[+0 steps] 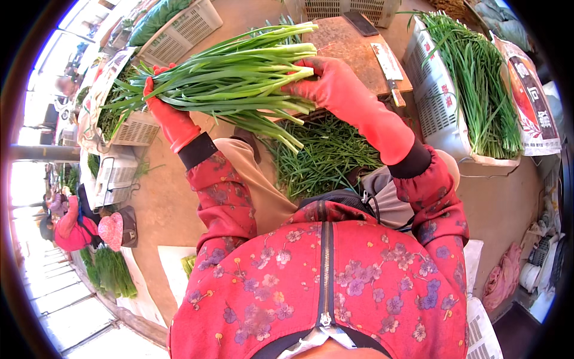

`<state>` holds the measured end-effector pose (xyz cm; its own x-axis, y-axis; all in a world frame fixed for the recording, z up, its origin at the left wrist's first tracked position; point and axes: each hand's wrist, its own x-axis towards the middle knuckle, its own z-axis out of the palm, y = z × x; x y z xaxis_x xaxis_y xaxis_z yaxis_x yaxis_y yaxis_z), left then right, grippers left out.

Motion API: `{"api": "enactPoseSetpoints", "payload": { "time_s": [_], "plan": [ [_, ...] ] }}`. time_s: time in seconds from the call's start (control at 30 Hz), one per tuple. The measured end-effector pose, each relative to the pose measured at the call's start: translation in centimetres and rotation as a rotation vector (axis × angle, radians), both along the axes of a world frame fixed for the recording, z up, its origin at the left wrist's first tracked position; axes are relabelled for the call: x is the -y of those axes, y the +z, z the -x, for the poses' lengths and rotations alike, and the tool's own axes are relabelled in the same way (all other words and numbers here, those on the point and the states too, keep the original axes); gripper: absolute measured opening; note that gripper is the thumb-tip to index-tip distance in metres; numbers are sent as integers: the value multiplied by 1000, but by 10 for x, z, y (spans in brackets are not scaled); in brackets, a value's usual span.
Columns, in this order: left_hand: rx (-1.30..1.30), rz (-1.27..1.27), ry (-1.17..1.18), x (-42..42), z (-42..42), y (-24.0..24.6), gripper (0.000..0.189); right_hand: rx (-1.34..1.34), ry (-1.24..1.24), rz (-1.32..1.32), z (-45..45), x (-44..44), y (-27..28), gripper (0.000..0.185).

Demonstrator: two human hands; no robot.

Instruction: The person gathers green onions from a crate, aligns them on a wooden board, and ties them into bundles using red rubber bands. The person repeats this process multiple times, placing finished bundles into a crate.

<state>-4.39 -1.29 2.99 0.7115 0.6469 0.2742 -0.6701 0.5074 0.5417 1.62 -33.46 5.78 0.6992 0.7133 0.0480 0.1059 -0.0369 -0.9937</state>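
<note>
I hold a bunch of long flat green stalks with pale ends, which look like garlic chives (233,80), across in front of me. My left hand (167,110), in a red rubber glove, supports the leafy end from below with its fingers wrapped around. My right hand (320,80), gloved likewise, grips some pale stem ends at the other side of the bunch. Beyond the right hand is a worn chopping board (343,49), on which lies a cleaver (386,63) with its handle towards me. Loose green leaves (325,152) are heaped below, between my legs.
A black phone (360,24) lies at the board's far edge. On the right, a white plastic crate (437,94) is filled with upright greens (480,85), beside a printed sack (533,94). More crates (179,33) stand at far left. Another person (71,224) is at the left edge.
</note>
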Motion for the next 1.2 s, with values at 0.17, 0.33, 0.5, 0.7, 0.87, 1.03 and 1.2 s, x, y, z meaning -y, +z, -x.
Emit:
{"api": "enactPoseSetpoints", "payload": {
  "time_s": [0.17, 0.33, 0.5, 0.7, 0.87, 1.03, 1.2],
  "plan": [
    [-46, -23, 38, 6, 2, 5, 42, -3, 216, 96, -12, 9, 3, 36],
    [-67, -35, 29, 4, 0, -1, 45, -122, 245, -44, -14, 35, 8, 29],
    [-38, 36, 47, -8, 7, -5, 43, -20, 301, 195, -35, 91, -26, 31],
    [-83, -20, 92, 4, 9, -2, 40, 489, -40, 469, -14, 91, -28, 19],
    [-112, -77, 132, 13, 13, 5, 31, 795, -261, 30, -1, 39, 3, 17],
    [-90, -93, 110, 15, 13, 4, 30, 903, -401, -211, -11, 29, 1, 15],
    [-33, -130, 84, 29, 17, 12, 28, 1031, -342, -203, -13, 26, 5, 19]
  ]
}}
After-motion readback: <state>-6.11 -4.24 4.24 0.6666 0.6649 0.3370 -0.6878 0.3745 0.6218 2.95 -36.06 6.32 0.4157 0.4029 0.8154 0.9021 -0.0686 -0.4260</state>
